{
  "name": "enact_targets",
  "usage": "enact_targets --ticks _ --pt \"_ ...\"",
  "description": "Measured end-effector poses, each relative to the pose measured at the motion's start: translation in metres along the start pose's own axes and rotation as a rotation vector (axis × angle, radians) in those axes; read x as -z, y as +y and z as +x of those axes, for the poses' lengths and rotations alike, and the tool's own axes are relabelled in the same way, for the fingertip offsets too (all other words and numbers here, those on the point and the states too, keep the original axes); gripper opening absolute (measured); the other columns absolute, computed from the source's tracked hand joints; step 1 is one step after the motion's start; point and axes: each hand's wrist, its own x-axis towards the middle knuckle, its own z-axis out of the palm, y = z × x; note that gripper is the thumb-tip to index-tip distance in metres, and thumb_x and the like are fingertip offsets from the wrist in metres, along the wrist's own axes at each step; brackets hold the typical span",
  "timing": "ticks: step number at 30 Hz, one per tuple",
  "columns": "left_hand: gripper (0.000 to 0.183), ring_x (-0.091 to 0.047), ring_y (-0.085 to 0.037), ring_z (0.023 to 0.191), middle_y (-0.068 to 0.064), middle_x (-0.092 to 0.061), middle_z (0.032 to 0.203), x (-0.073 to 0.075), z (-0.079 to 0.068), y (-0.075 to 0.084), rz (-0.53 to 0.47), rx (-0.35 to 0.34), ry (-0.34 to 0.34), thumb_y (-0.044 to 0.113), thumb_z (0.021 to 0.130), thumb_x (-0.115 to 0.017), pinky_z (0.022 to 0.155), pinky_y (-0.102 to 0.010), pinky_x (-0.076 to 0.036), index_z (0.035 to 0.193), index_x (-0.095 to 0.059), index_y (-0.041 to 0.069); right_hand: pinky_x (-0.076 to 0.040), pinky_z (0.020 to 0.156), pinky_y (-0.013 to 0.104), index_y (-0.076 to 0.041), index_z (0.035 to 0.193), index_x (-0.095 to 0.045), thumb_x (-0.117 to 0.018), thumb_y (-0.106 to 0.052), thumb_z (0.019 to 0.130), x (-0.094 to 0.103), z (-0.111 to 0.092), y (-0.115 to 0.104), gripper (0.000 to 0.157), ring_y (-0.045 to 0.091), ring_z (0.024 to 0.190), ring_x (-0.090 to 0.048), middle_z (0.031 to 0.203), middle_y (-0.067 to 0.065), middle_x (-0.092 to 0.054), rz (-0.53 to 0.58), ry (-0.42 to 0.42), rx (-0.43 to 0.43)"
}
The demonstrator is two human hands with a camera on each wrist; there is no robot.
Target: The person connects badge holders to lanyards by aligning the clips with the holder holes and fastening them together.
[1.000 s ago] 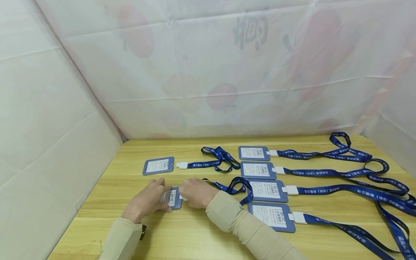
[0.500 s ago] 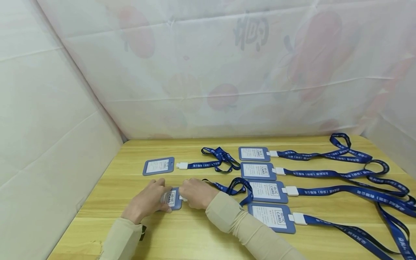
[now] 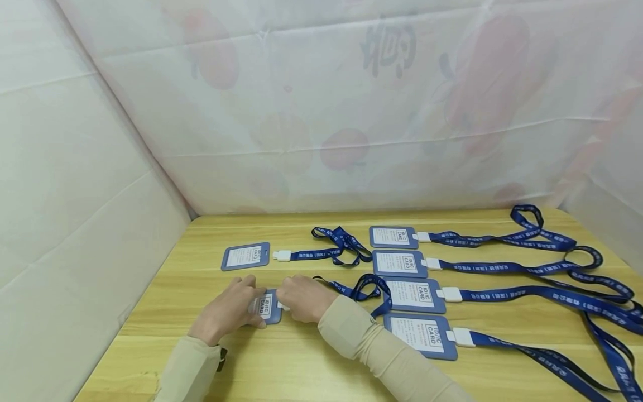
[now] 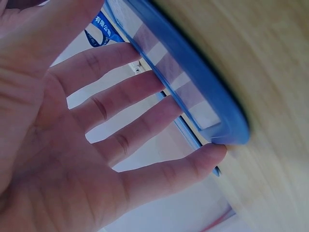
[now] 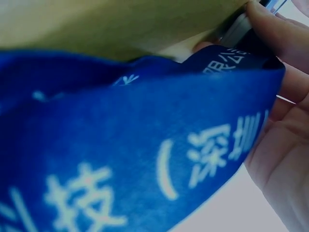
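Observation:
A blue ID badge holder (image 3: 272,306) with a white card lies flat under my left hand (image 3: 231,306). That hand grips it with the thumb at the near edge and fingers across its face and far side. In the left wrist view the fingertips touch the holder (image 4: 212,104). My right hand (image 3: 303,298) pinches the white clip (image 3: 283,306) of a blue lanyard (image 3: 369,287) at the holder's slotted end. The fingers mostly cover the clip, so I cannot tell whether it is fastened. In the right wrist view the lanyard strap (image 5: 145,140) fills the foreground.
Another badge holder (image 3: 245,257) lies farther back, apart from its lanyard's white clip (image 3: 282,255). Several badge holders with lanyards attached, such as the nearest one (image 3: 422,335), lie in a column on the right. White cloth (image 3: 321,111) stands behind the wooden table (image 3: 296,368).

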Motion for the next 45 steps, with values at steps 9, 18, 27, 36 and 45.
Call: enact_targets --ticks 9,18,27,36,45 --pt "0.064 -0.044 -0.020 0.082 -0.001 -0.048 0.090 -0.0004 -0.0019 -0.0007 0.001 -0.005 0.008 0.024 0.067 -0.091 0.070 -0.032 -0.046 0.119 -0.071 -0.006 -0.048 0.065 0.014 -0.011 0.102 -0.077 -0.081 -0.007 0.085 -0.0007 0.0015 -0.0008 0.018 0.006 0.068 -0.054 0.085 -0.001 -0.070 0.001 0.007 0.014" --pt "0.064 -0.044 -0.021 0.083 -0.001 -0.048 0.090 0.0003 -0.0026 -0.0011 -0.003 0.006 0.006 0.023 0.067 -0.091 0.070 -0.032 -0.046 0.120 -0.070 -0.007 -0.050 0.068 0.015 -0.011 0.102 -0.077 -0.082 -0.008 0.084 -0.0004 0.0017 -0.0022 0.019 0.007 0.072 -0.059 0.087 -0.001 -0.070 -0.006 0.013 0.022" --pt "0.064 -0.045 -0.022 0.082 -0.002 -0.048 0.089 0.0022 -0.0033 -0.0014 0.009 0.009 0.001 0.024 0.067 -0.091 0.070 -0.033 -0.046 0.119 -0.071 -0.006 -0.051 0.069 0.015 -0.011 0.101 -0.077 -0.083 -0.008 0.083 0.0003 0.0031 -0.0028 0.019 0.008 0.074 -0.061 0.087 -0.001 -0.071 -0.017 0.017 0.034" --pt "0.062 -0.045 -0.021 0.082 -0.001 -0.048 0.088 0.0005 -0.0012 -0.0019 -0.017 -0.014 0.020 0.023 0.068 -0.092 0.071 -0.033 -0.046 0.119 -0.071 -0.005 -0.052 0.074 0.018 -0.011 0.104 -0.076 -0.080 -0.010 0.086 0.0002 0.0047 -0.0046 0.018 0.009 0.078 -0.062 0.090 -0.001 -0.069 -0.024 0.012 0.031" --pt "0.061 -0.045 -0.021 0.083 -0.002 -0.049 0.089 -0.0002 -0.0024 -0.0023 -0.048 -0.033 0.035 0.022 0.067 -0.092 0.071 -0.034 -0.047 0.118 -0.072 -0.006 -0.052 0.075 0.019 -0.012 0.105 -0.076 -0.080 -0.009 0.086 0.0010 0.0040 -0.0086 0.020 0.010 0.079 -0.062 0.090 0.000 -0.070 -0.032 0.018 0.006"
